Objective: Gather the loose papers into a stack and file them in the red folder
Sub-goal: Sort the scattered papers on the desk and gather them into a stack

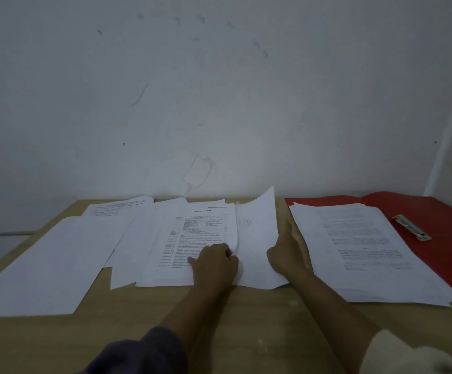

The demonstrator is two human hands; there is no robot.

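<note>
Fingers along blank sheet edge

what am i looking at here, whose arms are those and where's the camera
No machine here: a person wears one camera on the head, looking down at their own two hands. On the light wooden table lie loose white paper sheets. On the right, a stack of printed papers sits on an open red folder, with a small metal fastener strip beside it. The left hand rests, fingers curled, on a printed white sheet; the right hand presses flat on a blank white sheet.
</note>
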